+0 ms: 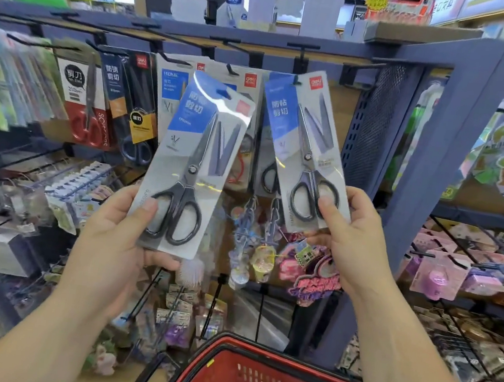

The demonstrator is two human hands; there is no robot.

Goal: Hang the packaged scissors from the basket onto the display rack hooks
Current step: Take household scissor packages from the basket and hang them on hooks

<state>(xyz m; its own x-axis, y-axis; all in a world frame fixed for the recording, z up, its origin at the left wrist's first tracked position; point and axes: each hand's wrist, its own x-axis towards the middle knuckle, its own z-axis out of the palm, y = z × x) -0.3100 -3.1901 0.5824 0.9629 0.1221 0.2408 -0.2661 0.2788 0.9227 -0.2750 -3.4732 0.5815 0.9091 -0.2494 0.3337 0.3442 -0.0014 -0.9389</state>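
Note:
My left hand [120,235] grips the lower end of a blue-and-grey scissors pack [196,159] with black handles, tilted to the right in front of the rack. My right hand [349,233] pinches the bottom of a second, matching scissors pack [308,143], whose top hole sits at a black hook [296,79] on the rack's top row. The red basket [225,354] is low in the middle, below both hands. Other scissors packs [135,105] hang on hooks to the left.
A row of black hooks [242,48] juts from the blue rack bar. Stickers and trinkets [256,248] hang on lower pegs. A blue rack post [444,150] stands at the right, with more goods [442,269] beyond it. Bagged items [2,84] fill the left.

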